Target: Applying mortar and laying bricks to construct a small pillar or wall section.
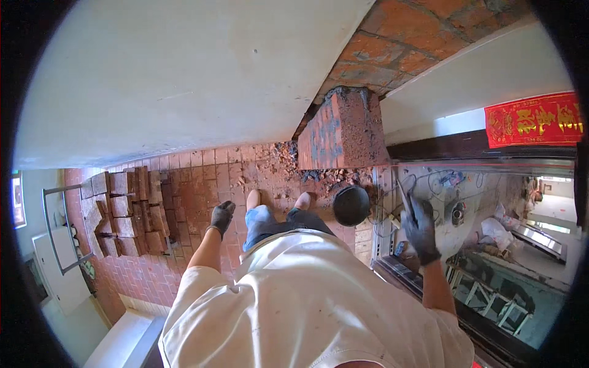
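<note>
My right hand [421, 228], in a dark glove, is raised at the right beside the door frame. Its fingers are closed round a thin, flat-bladed tool like a trowel [402, 191], seen nearly edge-on and pointing away from me. My left hand [223, 216], gloved too, hangs low over the floor at the left, fingers curled, with nothing visible in it. Ahead of me stands a brick pier [362, 132] with grey mortar smeared on its top and side. A black bucket [351, 206] sits on the floor between the pier and my right hand.
Several stacked bricks [126, 214] lie at the left near a metal frame [49, 230]. Rubble [279, 161] litters the red tiled floor round the pier's foot. A red string [472, 164] runs by the doorway at the right. Beyond it lie cables and a white sack [496, 232].
</note>
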`<control>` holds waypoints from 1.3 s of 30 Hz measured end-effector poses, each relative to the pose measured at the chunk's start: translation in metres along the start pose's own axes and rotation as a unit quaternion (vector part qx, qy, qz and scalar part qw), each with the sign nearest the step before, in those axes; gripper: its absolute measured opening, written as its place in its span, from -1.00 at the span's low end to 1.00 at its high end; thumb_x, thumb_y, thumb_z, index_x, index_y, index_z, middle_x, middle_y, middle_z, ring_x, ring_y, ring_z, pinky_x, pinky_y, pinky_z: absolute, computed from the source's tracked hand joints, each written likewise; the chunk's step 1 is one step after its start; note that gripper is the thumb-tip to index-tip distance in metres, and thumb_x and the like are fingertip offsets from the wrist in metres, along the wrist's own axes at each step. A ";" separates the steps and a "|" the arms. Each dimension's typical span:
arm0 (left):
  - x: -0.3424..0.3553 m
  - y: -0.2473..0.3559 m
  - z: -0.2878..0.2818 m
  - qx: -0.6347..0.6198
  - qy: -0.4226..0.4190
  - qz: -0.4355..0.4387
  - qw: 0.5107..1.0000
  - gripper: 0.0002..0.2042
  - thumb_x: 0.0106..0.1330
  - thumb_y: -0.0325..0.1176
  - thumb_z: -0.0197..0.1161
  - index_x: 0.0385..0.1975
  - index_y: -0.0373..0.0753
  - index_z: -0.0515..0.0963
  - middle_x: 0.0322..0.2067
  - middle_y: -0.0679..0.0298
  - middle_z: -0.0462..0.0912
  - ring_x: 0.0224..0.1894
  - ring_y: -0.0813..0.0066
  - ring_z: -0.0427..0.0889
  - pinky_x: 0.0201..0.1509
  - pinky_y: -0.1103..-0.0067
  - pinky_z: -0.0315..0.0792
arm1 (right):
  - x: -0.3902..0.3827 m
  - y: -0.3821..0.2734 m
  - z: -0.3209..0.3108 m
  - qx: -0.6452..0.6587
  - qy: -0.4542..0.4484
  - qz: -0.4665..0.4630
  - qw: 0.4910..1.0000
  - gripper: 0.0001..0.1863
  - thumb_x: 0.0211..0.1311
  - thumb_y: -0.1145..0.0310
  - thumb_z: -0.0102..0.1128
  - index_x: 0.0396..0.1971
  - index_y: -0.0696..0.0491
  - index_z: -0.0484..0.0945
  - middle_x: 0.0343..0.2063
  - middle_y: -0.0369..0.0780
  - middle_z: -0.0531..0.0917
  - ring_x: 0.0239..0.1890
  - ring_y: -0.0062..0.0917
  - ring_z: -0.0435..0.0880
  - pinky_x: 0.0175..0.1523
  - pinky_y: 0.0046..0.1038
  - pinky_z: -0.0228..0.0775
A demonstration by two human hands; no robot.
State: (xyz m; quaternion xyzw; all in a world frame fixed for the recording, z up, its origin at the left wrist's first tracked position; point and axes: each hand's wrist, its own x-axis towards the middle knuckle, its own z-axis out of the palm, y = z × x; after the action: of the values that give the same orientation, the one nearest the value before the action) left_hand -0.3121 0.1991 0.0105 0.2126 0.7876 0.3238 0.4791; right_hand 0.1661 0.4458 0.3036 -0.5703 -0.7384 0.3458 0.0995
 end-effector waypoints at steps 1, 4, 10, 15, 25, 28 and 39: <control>0.005 -0.015 -0.009 -0.099 0.008 -0.048 0.994 -0.80 0.22 -0.27 0.14 -0.43 -0.27 0.58 -0.65 0.37 0.46 -0.64 0.57 0.36 -0.55 0.54 0.27 | -0.032 0.034 0.011 0.020 -0.018 0.046 0.999 -0.65 0.27 0.29 0.04 0.03 0.05 0.45 -0.54 -0.30 0.51 -0.44 -0.62 0.53 -0.39 -0.46 0.38; 0.017 -0.075 -0.054 -0.125 -0.005 -0.111 0.986 -0.84 0.24 -0.24 0.14 -0.44 -0.15 0.57 -0.66 0.46 0.43 -0.66 0.61 0.33 -0.61 0.60 0.21 | -0.124 0.027 0.064 0.201 0.009 0.221 0.954 -0.69 0.25 0.35 0.07 -0.01 0.07 0.50 -0.60 -0.35 0.51 -0.56 -0.67 0.48 -0.47 -0.50 0.36; 0.045 -0.098 -0.146 -0.251 -0.037 -0.223 0.941 -0.85 0.26 -0.25 0.10 -0.56 -0.03 0.46 -0.68 0.43 0.43 -0.67 0.54 0.38 -0.65 0.59 0.23 | -0.170 -0.034 0.160 0.007 -0.046 0.154 0.987 -0.58 0.22 0.23 0.11 0.02 0.12 0.45 -0.33 -0.01 0.64 -0.37 -0.23 0.68 -0.31 -0.31 0.51; 0.083 -0.067 -0.190 -0.173 -0.003 -0.142 0.975 -0.82 0.25 -0.22 0.10 -0.59 -0.06 0.48 -0.71 0.45 0.41 -0.72 0.60 0.33 -0.66 0.61 0.18 | -0.040 -0.041 0.233 -0.068 0.006 -0.014 0.998 -0.76 0.22 0.21 0.09 -0.32 0.09 0.50 -0.51 -0.04 0.58 -0.53 -0.16 0.57 -0.46 -0.24 0.39; 0.076 -0.069 -0.238 -0.252 0.011 -0.063 0.966 -0.88 0.24 -0.25 0.16 -0.42 -0.14 0.54 -0.63 0.45 0.46 -0.66 0.59 0.39 -0.63 0.63 0.21 | 0.072 -0.133 0.205 0.335 0.049 0.225 0.914 -0.89 0.24 0.29 0.08 -0.48 -0.09 0.40 -0.76 -0.43 0.36 -0.80 -0.70 0.30 -0.76 -0.61 0.08; 0.055 -0.115 -0.241 -0.322 0.011 -0.137 0.937 -0.85 0.24 -0.25 0.15 -0.54 -0.09 0.48 -0.68 0.44 0.41 -0.70 0.53 0.35 -0.66 0.56 0.17 | 0.068 -0.145 0.196 0.385 0.041 0.225 0.894 -0.88 0.24 0.29 0.09 -0.48 -0.09 0.41 -0.76 -0.43 0.36 -0.80 -0.72 0.29 -0.76 -0.63 0.06; 0.035 -0.119 -0.225 -0.317 0.010 -0.247 0.916 -0.86 0.22 -0.27 0.16 -0.57 -0.04 0.43 -0.69 0.43 0.41 -0.71 0.49 0.36 -0.69 0.57 0.18 | 0.058 -0.141 0.223 0.460 0.086 0.217 0.857 -0.86 0.29 0.26 0.07 -0.44 -0.04 0.46 -0.74 -0.41 0.39 -0.78 -0.72 0.31 -0.73 -0.65 0.10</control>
State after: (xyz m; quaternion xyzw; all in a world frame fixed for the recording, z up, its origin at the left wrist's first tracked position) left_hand -0.5314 0.0689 -0.0217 -0.1549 0.6755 0.4300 0.5786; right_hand -0.0834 0.3945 0.2120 -0.6331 -0.3413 0.6084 0.3356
